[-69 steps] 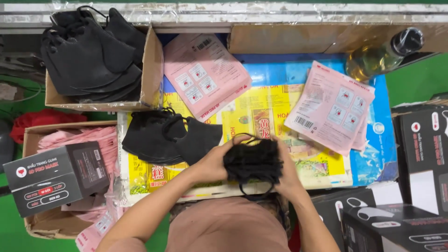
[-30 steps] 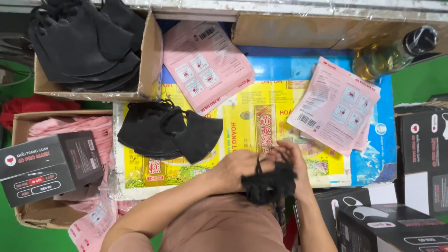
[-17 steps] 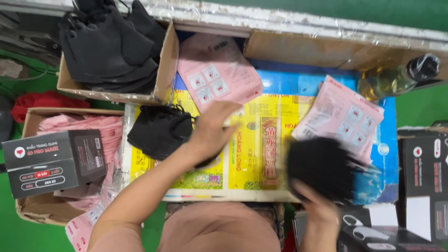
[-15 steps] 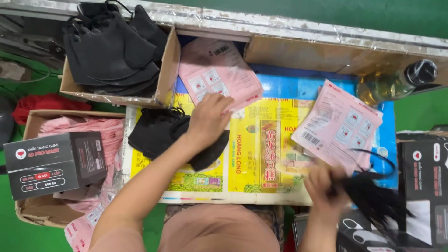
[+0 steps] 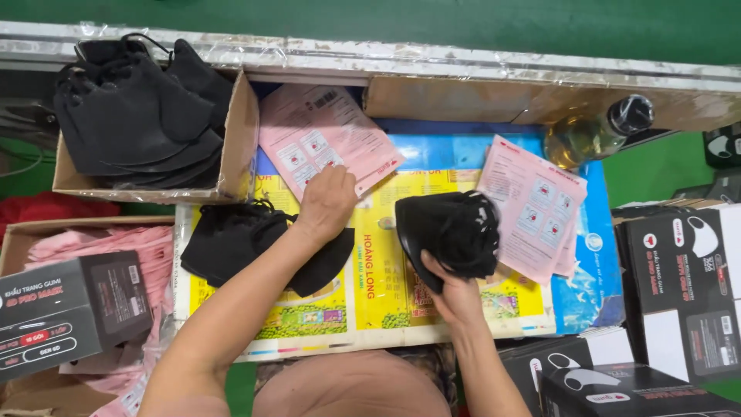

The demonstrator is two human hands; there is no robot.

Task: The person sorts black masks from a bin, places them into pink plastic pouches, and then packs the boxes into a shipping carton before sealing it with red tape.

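Green floor, cluttered tabletop [image 5: 463, 316]. My right hand [image 5: 455, 289] fingers clamp black mask stack [image 5: 450, 232]; left hand [image 5: 328, 202] fingers spread, touching pink pouch [image 5: 320, 143]. Bagging step, I judge; next needs pouch pinched up, opened.

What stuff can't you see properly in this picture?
Head view, the only one:
- Left hand: fingertips blurred against the pink packet, so its grip is unclear.
- Black masks in the right hand: bundled, count unclear.
- Bottle: base tucked under the table edge.
- Black boxes: cut off at the right edge.
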